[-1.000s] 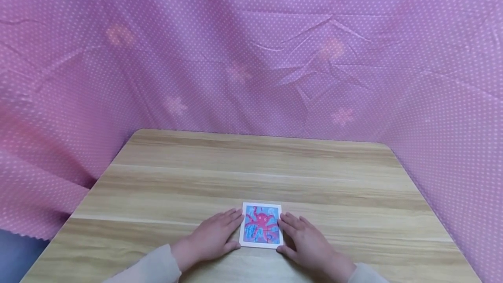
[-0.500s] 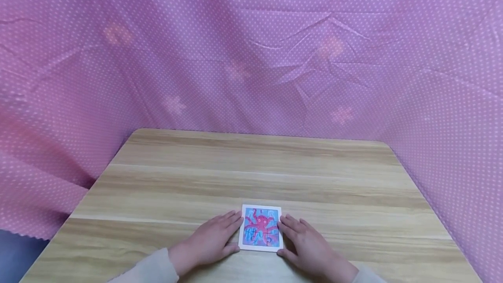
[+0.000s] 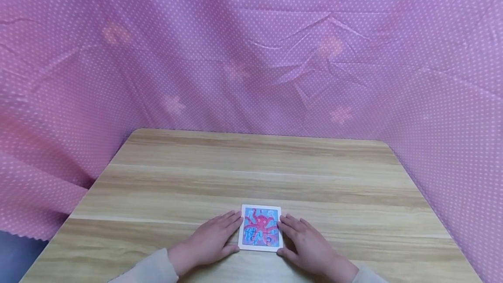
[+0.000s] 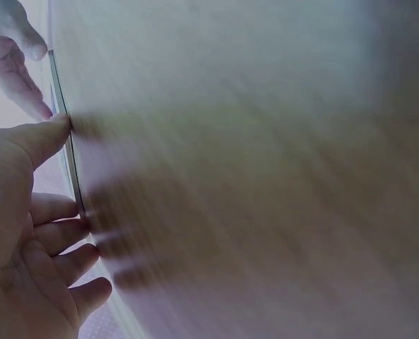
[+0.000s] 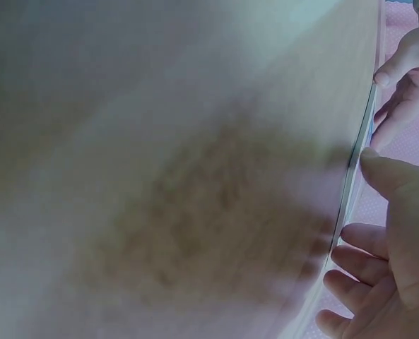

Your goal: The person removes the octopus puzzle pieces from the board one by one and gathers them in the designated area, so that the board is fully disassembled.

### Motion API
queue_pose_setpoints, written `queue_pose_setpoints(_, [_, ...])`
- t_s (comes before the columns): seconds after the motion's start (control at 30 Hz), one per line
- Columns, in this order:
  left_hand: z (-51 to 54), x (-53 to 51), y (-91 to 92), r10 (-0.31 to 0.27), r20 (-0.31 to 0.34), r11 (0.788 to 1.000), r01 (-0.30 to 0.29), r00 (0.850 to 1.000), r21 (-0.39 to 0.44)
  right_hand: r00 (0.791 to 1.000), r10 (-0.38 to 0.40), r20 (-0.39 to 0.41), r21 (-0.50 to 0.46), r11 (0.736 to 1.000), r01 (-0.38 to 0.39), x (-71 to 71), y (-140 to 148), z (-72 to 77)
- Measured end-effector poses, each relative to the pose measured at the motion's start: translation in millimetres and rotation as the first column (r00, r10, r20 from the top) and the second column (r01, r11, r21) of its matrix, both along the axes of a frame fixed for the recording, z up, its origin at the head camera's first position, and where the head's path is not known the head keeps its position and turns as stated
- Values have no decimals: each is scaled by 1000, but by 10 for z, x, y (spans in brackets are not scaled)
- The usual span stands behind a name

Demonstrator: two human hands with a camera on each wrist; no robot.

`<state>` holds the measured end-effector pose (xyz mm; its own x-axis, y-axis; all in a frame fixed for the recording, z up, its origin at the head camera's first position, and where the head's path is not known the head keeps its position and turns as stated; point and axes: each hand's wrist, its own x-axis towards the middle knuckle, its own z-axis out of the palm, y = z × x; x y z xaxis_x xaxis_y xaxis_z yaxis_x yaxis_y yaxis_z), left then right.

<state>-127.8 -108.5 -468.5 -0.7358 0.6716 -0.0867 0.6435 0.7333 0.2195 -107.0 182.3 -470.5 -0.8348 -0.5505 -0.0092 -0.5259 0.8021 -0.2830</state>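
Observation:
A small square jigsaw puzzle (image 3: 261, 227) lies flat near the front of the table, a pink octopus on blue inside a white frame. Its pieces sit together in the frame. My left hand (image 3: 214, 238) rests on the table at its left side, fingertips and thumb touching the frame's edge. On the opposite side my right hand (image 3: 308, 243) does the same, fingers extended. The left wrist view shows the puzzle's thin edge (image 4: 73, 162) by the left thumb and fingers. In the right wrist view the right hand (image 5: 400, 247) touches that puzzle's edge.
The wood-grain table (image 3: 251, 165) has rounded far corners. A pink-purple polka-dot cloth (image 3: 251, 56) hangs behind it and along both sides. Light sleeves (image 3: 153, 267) cover the forearms. A grey-blue patch shows at the lower left beyond the table.
The puzzle has shifted very slightly toward the person since the first frame, with both hands staying at its sides. From half a second ago, hardly anything differs.

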Motion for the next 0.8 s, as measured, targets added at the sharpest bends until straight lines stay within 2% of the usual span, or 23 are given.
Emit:
queue_pose_setpoints(0.33, [-8, -8, -9, 25, 50, 999, -27, 998, 44, 998, -40, -41, -67, 997, 37, -101, 15, -1])
queue_pose_setpoints(0.63, [-17, -16, -3, -26, -2, 996, 26, 1000, 82, 994, -79, -81, -174, 983, 64, -233, -58, -10])
queue_pose_setpoints(0.8, [-21, -26, -18, -46, -22, 995, 48, 999, 83, 994, -107, -20, -215, 971, 101, -313, -166, 3])
